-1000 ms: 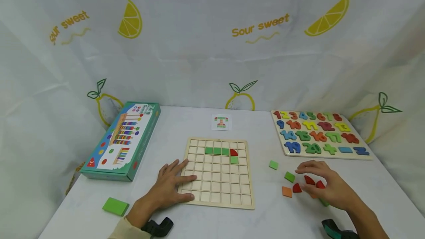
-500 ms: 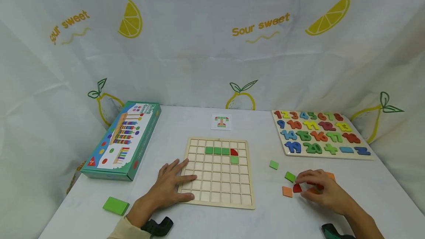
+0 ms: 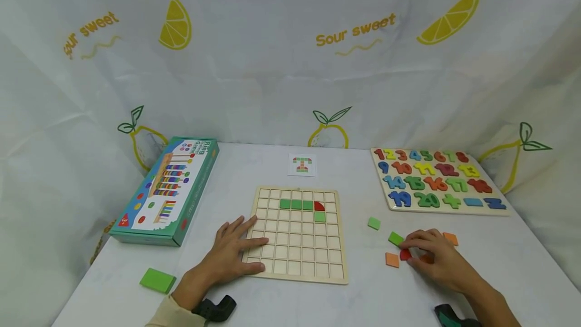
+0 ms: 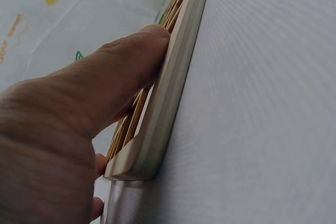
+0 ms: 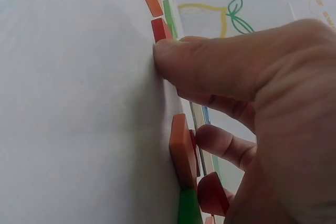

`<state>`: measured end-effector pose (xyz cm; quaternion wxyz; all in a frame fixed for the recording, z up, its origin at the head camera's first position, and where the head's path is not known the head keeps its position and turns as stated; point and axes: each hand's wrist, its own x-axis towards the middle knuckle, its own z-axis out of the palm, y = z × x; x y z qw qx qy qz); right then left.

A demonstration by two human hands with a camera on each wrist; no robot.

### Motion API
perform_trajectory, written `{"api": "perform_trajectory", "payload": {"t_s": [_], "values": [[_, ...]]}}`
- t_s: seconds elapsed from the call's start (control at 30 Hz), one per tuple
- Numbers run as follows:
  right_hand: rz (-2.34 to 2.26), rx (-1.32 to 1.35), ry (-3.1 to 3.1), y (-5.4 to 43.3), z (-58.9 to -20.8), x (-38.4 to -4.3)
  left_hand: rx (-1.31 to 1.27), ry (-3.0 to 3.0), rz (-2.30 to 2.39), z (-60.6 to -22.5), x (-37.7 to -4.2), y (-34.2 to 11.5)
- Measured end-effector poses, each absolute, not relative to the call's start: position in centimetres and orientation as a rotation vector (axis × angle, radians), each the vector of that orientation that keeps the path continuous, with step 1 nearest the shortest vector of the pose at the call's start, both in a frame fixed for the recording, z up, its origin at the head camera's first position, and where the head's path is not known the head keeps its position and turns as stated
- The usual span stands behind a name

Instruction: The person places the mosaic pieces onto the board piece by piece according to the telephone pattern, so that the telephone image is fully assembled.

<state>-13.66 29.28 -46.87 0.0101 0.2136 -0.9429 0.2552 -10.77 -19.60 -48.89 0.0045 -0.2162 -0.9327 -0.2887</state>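
Observation:
My left hand rests with spread fingers on the left edge of a wooden grid board. In the left wrist view its thumb lies across the rim of the board. Three green tiles in a row, a red quarter-circle tile and a green tile sit in the grid. Right of the board, my right hand pinches a red quarter-circle tile between thumb and forefinger at the table. Under its palm, the right wrist view shows an orange tile, a green tile and red ones.
Loose green tiles and orange tiles lie around the right hand. A number puzzle stands back right, a pattern card behind the board. At left are a game box and a green block.
My right hand has come down and slightly left, from hovering over the loose tiles to pinching the leftmost red tile. An orange tile behind it has come into view. The left hand stays put.

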Motion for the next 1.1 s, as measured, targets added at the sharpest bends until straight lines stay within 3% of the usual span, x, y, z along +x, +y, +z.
{"api": "perform_trajectory", "payload": {"t_s": [0.73,1.1], "values": [[0.796,0.569,-2.927,28.5,-44.8,-13.0,-0.669,-2.932,-0.9,-49.1,-10.9,-19.5],[0.751,0.735,-2.606,26.4,-41.7,-13.7,-0.642,-2.956,-0.888,-49.1,-10.8,-19.6]]}}
